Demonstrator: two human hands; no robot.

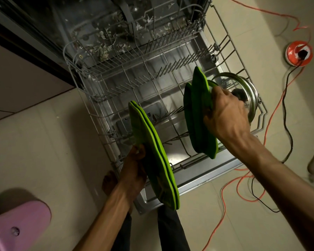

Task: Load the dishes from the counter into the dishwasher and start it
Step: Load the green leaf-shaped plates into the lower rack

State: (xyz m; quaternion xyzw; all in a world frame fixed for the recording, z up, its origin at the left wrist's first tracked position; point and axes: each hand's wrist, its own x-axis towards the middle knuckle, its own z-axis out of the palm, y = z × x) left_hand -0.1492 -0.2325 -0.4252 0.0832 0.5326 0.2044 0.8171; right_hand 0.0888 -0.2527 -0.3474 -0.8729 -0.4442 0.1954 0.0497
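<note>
A: Left grip (134, 171)?
B: Fingers curled round a stack of flat green plates (152, 156), held on edge over the front-left of the grey wire dishwasher rack (105, 113).
A: Right grip (227, 113)?
B: Clasps more green plates standing in rack (198, 113), front-right. Round glass pot lid w/ metal rim (243, 87) just beyond it, at rack's right side.

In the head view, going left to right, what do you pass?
Pink stool → left hand → green plates it holds → racked green plates → right hand → glass lid → red cable reel.
</note>
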